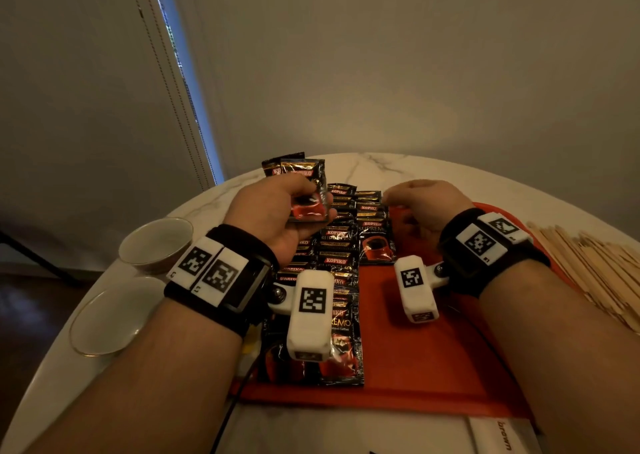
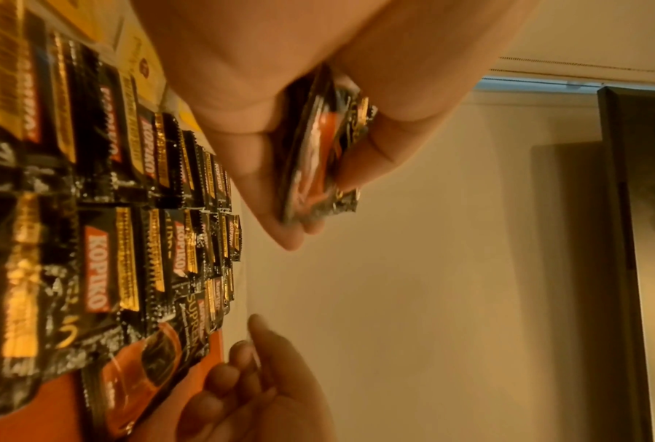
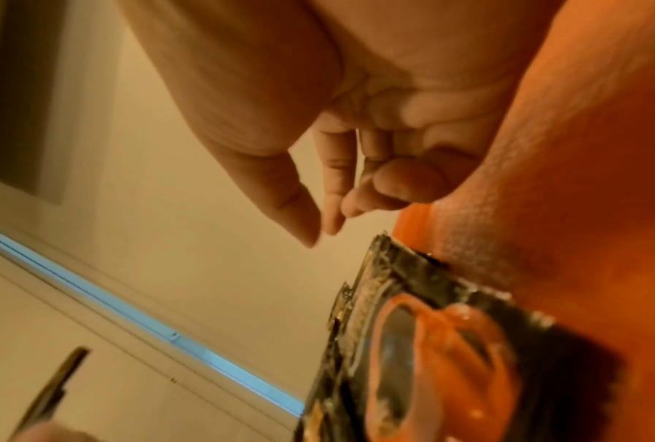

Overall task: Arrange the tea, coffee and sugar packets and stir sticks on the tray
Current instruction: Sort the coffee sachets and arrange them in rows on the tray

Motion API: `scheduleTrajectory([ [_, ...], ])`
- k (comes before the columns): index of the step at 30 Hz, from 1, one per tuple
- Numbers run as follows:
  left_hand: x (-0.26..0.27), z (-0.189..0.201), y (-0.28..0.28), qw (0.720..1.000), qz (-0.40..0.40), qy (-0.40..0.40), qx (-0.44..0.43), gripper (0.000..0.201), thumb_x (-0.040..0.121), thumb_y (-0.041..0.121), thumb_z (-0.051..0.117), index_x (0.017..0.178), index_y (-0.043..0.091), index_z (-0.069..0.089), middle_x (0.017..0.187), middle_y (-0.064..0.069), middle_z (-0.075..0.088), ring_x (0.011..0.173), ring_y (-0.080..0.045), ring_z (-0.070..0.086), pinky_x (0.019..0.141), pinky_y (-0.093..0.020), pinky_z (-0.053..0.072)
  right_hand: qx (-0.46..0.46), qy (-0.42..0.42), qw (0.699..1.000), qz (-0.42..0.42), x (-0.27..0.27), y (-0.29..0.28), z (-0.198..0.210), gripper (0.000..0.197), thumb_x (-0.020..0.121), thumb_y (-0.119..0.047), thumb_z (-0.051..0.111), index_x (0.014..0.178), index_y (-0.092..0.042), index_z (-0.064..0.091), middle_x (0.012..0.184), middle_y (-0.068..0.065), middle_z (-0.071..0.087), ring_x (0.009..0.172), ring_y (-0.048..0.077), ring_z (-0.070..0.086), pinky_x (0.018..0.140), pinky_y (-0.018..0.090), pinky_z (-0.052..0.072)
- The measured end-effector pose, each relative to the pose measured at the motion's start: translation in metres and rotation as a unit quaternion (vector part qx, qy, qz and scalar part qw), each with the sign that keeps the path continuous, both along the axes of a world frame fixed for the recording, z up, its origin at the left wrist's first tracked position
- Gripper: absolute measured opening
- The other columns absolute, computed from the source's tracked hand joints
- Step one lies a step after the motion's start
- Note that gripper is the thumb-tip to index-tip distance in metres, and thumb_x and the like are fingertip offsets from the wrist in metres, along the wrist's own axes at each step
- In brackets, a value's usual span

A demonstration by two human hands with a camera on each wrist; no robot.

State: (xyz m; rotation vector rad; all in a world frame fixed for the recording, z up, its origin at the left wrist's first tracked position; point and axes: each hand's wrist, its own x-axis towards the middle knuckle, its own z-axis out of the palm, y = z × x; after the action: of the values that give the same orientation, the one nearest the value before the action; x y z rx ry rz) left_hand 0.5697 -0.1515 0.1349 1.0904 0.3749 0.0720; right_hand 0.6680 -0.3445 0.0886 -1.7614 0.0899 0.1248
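**Left hand holds a coffee stack above the rows on the tray**

The left hand (image 1: 277, 211) is raised over the far left part of the red tray (image 1: 415, 367), thumb on top and fingers curled beneath a small stack of black coffee packets (image 1: 306, 190). From the left wrist the stack (image 2: 318, 155) shows edge-on, pinched between thumb and fingers; how many packets it has cannot be told.

The right hand (image 1: 420, 207) hovers above the far end of the tray, just right of the laid packets. Its fingers (image 3: 333, 185) are loosely bent, with thumb and forefinger tips close together, and nothing shows between them (the wrist view is blurred, so a very thin item cannot be ruled out).

Laid packets (image 1: 341, 259) cover the tray's left side in overlapping rows running from the near edge to the far edge, with a shorter row beside them ending in a packet (image 1: 375, 245) printed with a red cup. The tray's right half is bare red surface.

Stir sticks (image 1: 588, 273) lie in a loose heap on the marble table (image 1: 433, 169), just off the tray's right edge. Two white bowls (image 1: 156, 242) sit on the table to the left of the tray, one nearer than the other.
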Motion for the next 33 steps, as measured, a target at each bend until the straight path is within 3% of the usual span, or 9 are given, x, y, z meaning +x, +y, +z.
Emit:
scheduleTrajectory([
  [2,0.001,-0.002,0.000,1.000,-0.013,-0.001,0.022,0.016,0.094,0.000,0.067,0.107,0.004,0.059,0.104,-0.017,0.069,0.091,-0.030,0.073,0.079,-0.044,0.065,0.076,-0.029,0.996,0.037,-0.007,0.003,0.008,0.016,0.088,-0.017,0.076,0.099,-0.008,0.072,0.077,0.002,0.062,0.057,0.012,0.051,0.051,0.026,0.042],
  [5,0.002,-0.009,0.000,0.997,-0.042,-0.015,0.060,0.031,0.089,0.001,0.072,0.119,0.006,0.065,0.108,-0.016,0.076,0.093,-0.028,0.076,0.066,-0.037,0.063,0.146,-0.047,0.977,0.150,-0.021,0.010,0.022,0.023,0.092,-0.029,0.072,0.106,-0.011,0.070,0.075,-0.005,0.059,0.060,0.009,0.050,0.054,0.024,0.040],
  [7,0.002,-0.012,-0.003,0.994,-0.061,-0.028,0.081,0.033,0.087,0.000,0.073,0.120,0.008,0.068,0.107,-0.013,0.078,0.091,-0.026,0.077,0.063,-0.035,0.062,0.156,-0.059,0.966,0.197,-0.029,0.015,0.027,0.016,0.092,-0.025,0.069,0.101,-0.012,0.069,0.074,-0.005,0.063,0.061,0.009,0.054,0.055,0.023,0.043],
  [12,0.001,-0.012,-0.006,0.989,-0.097,-0.054,0.095,0.035,0.085,-0.004,0.073,0.117,0.009,0.069,0.104,-0.011,0.078,0.091,-0.025,0.077,0.069,-0.036,0.062,0.167,-0.063,0.971,0.161,-0.029,0.020,0.026,0.005,0.092,-0.009,0.068,0.087,-0.011,0.066,0.066,-0.002,0.064,0.056,0.011,0.055,0.050,0.022,0.045],
  [17,0.000,-0.013,-0.007,0.987,-0.089,-0.051,0.124,0.035,0.082,-0.004,0.076,0.112,0.011,0.068,0.100,-0.009,0.079,0.088,-0.025,0.077,0.063,-0.030,0.060,0.219,-0.010,0.964,0.147,-0.027,0.019,0.026,0.005,0.093,-0.008,0.065,0.090,-0.011,0.066,0.072,0.003,0.063,0.057,0.011,0.056,0.049,0.022,0.047],
  [20,0.000,-0.012,-0.006,0.987,-0.081,-0.042,0.129,0.036,0.083,-0.003,0.076,0.116,0.009,0.067,0.101,-0.010,0.079,0.087,-0.025,0.077,0.066,-0.032,0.061,0.212,-0.033,0.966,0.143,-0.028,0.018,0.030,0.012,0.092,0.001,0.060,0.091,-0.010,0.066,0.070,0.001,0.066,0.057,0.011,0.057,0.048,0.022,0.047],
  [23,0.000,-0.009,-0.006,0.991,-0.057,-0.021,0.118,0.023,0.087,0.002,0.074,0.107,0.009,0.065,0.101,-0.013,0.076,0.080,-0.023,0.074,0.065,-0.031,0.059,0.203,-0.027,0.975,0.082,-0.023,0.013,0.029,0.014,0.090,0.003,0.058,0.095,-0.006,0.068,0.082,0.008,0.067,0.058,0.012,0.057,0.047,0.023,0.046],
  [27,-0.002,-0.004,-0.005,0.997,-0.014,0.007,0.075,0.011,0.092,-0.001,0.063,0.092,0.009,0.057,0.094,-0.013,0.059,0.081,-0.023,0.061,0.071,-0.036,0.058,0.107,0.065,0.992,0.013,-0.014,0.001,0.017,0.016,0.084,0.001,0.058,0.098,-0.004,0.061,0.063,0.003,0.048,0.045,0.011,0.042,0.043,0.023,0.038],
  [33,-0.003,-0.001,-0.005,0.998,0.004,0.026,0.059,0.012,0.090,-0.001,0.060,0.092,0.010,0.054,0.097,-0.013,0.054,0.085,-0.026,0.057,0.069,-0.036,0.058,-0.024,0.137,0.990,0.036,-0.015,-0.003,0.011,0.008,0.082,0.000,0.062,0.086,-0.008,0.063,0.068,0.004,0.055,0.055,0.015,0.047,0.052,0.025,0.038],
])
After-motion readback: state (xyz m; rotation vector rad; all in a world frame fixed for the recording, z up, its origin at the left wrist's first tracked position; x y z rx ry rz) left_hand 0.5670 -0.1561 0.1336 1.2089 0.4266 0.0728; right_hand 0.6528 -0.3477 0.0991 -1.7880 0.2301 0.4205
